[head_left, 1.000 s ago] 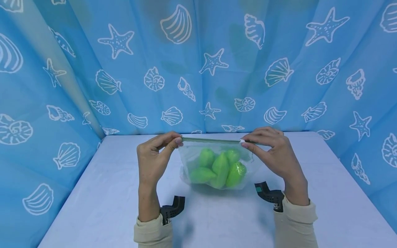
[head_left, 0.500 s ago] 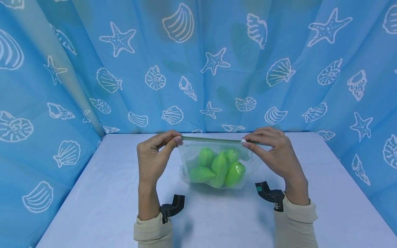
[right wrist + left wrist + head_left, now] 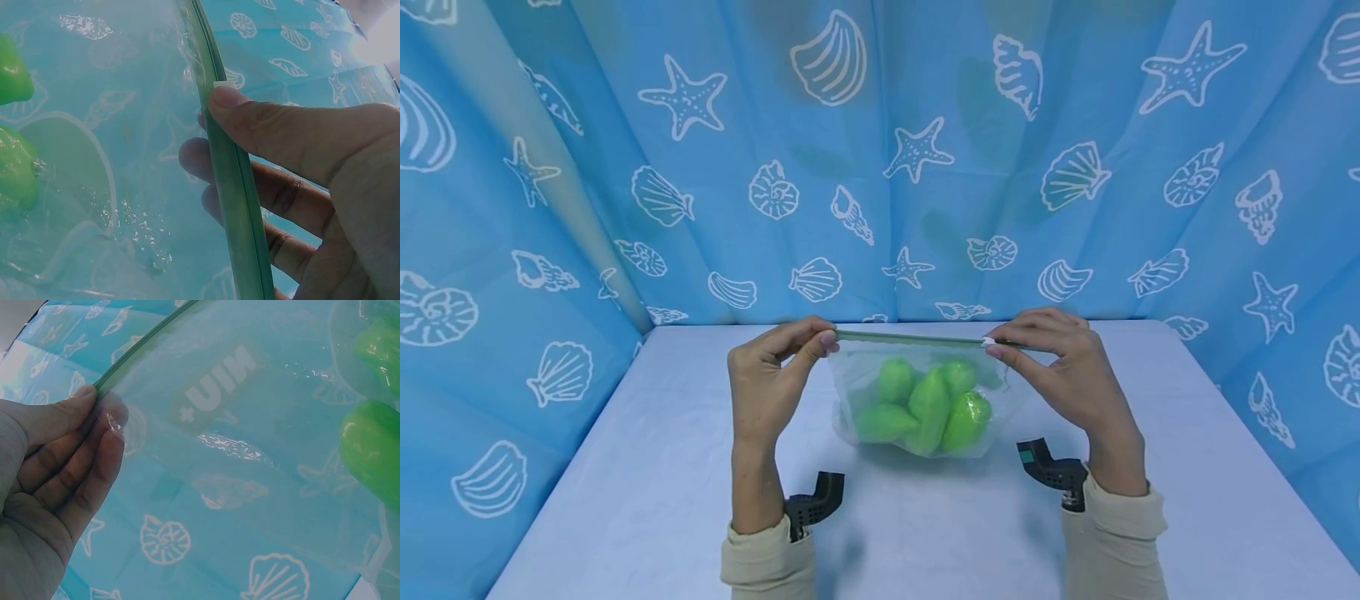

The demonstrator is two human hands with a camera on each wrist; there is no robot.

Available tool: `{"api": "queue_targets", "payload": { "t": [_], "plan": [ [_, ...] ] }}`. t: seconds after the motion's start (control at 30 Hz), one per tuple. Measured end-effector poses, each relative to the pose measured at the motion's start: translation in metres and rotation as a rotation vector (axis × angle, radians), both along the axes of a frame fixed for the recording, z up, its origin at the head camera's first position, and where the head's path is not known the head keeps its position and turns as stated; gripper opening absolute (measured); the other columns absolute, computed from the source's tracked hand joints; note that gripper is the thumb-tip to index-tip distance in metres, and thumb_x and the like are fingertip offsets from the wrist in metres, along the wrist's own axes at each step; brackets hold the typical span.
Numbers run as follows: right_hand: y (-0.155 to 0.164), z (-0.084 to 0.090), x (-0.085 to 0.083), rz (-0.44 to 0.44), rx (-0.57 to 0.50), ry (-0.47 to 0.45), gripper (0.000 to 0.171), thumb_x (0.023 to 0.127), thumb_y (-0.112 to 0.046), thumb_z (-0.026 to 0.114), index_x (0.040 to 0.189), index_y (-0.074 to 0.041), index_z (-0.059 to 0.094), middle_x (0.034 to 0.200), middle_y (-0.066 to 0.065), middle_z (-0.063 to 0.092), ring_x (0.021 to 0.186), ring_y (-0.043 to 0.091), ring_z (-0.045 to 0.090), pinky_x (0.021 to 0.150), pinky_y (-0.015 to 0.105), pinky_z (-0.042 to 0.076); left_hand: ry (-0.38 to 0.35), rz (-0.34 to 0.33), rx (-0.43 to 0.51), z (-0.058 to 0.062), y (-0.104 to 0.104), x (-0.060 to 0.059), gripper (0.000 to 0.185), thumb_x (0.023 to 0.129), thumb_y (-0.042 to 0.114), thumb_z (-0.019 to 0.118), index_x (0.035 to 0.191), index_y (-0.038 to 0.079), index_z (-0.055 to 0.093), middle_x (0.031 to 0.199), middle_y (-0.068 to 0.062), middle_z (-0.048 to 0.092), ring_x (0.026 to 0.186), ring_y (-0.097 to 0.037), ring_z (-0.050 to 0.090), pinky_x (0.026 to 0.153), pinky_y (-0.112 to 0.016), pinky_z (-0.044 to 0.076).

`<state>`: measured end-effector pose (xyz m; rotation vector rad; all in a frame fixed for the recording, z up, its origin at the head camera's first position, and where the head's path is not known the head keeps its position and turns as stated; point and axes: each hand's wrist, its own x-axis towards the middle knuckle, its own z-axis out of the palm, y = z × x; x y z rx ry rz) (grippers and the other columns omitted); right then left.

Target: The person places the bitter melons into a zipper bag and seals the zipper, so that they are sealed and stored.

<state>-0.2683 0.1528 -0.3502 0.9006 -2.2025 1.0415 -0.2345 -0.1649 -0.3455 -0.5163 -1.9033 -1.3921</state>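
Pinching fingers of both hands hold the zip bag (image 3: 917, 392) upright, green zipper level, left-to-right.

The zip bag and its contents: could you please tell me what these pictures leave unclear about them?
- Head view: how many green pieces the zip bag holds; they overlap.
- Head view: whether the green zip strip is fully sealed; too thin.
- Left wrist view: the bag's print reads mirrored and is partly cut off.
- Right wrist view: the white slider is mostly hidden by the right hand.
- Left wrist view: the left hand hides the strip's end.
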Motion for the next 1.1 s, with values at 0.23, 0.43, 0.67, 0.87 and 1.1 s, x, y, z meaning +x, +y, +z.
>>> {"api": "queue_targets", "payload": {
  "t": [0.23,0.43,0.67,0.87,1.1],
  "plan": [
    [0.0022,-0.0004,-0.0002,-0.005,0.0,-0.006,0.022,0.076,-0.01,0.074,0.096,-0.021,0.073,0.094,-0.008,0.064,0.097,0.014,0.053,0.087,0.05,0.028,-0.001,0.002,0.005,-0.0002,-0.0002,0.0004,0.012,0.08,0.012,0.07,0.091,0.013,0.073,0.079,0.004,0.069,0.071,-0.014,0.065,0.068,-0.03,0.053],
    [0.0046,-0.0009,-0.0011,-0.017,0.001,-0.015,0.022,0.077,-0.011,0.074,0.096,-0.021,0.073,0.094,-0.008,0.064,0.098,0.015,0.053,0.087,0.049,0.029,0.003,0.002,0.011,-0.0014,-0.001,-0.0005,0.011,0.08,0.012,0.07,0.091,0.012,0.072,0.079,0.003,0.069,0.07,-0.014,0.065,0.068,-0.03,0.053],
    [0.0056,-0.0014,-0.0007,-0.02,-0.005,-0.013,0.022,0.076,-0.01,0.074,0.096,-0.02,0.073,0.094,-0.007,0.064,0.097,0.014,0.053,0.086,0.047,0.03,0.004,-0.002,0.012,-0.0014,-0.0014,-0.0013,0.011,0.08,0.012,0.07,0.091,0.012,0.072,0.079,0.003,0.069,0.07,-0.014,0.065,0.068,-0.03,0.053],
    [0.0059,-0.0018,-0.0009,-0.016,-0.006,-0.016,0.022,0.076,-0.009,0.074,0.096,-0.019,0.073,0.094,-0.007,0.064,0.097,0.013,0.053,0.085,0.046,0.032,-0.004,0.0,0.017,-0.0019,-0.0018,-0.0009,0.01,0.08,0.012,0.07,0.091,0.012,0.072,0.078,0.004,0.069,0.07,-0.014,0.065,0.069,-0.03,0.053],
    [0.0081,-0.0048,-0.003,-0.018,-0.006,-0.019,0.025,0.075,-0.007,0.074,0.097,-0.018,0.073,0.096,-0.005,0.064,0.098,0.015,0.053,0.086,0.046,0.034,-0.007,-0.002,0.023,-0.0015,-0.0022,-0.0011,0.011,0.08,0.012,0.07,0.091,0.013,0.072,0.078,0.004,0.069,0.07,-0.014,0.065,0.069,-0.03,0.053]
  ]
}}
